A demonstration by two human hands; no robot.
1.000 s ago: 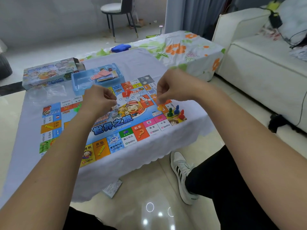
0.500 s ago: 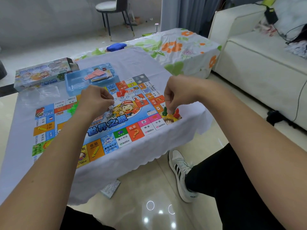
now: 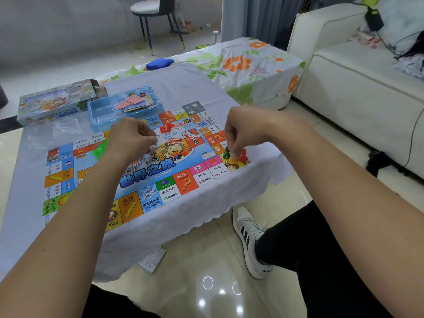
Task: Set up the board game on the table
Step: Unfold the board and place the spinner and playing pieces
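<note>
The board [image 3: 146,177] lies unfolded on the table [image 3: 183,88]; cards sit unsorted in the tray [image 3: 101,113]. The right hand [image 3: 243,129] pinches a yellow pawn [image 3: 234,159] onto the corner beside green and red pawns; the left hand's [image 3: 130,141] fingers curl, contents unclear.

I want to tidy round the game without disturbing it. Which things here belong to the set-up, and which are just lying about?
Belongs to the set-up:
game board
yellow pawn pinched by the right hand
green pawn
red pawn
blue tray of cards
game box
left hand

Just lying about:
blue cloth
chair
sofa
leaflet on the floor
</note>
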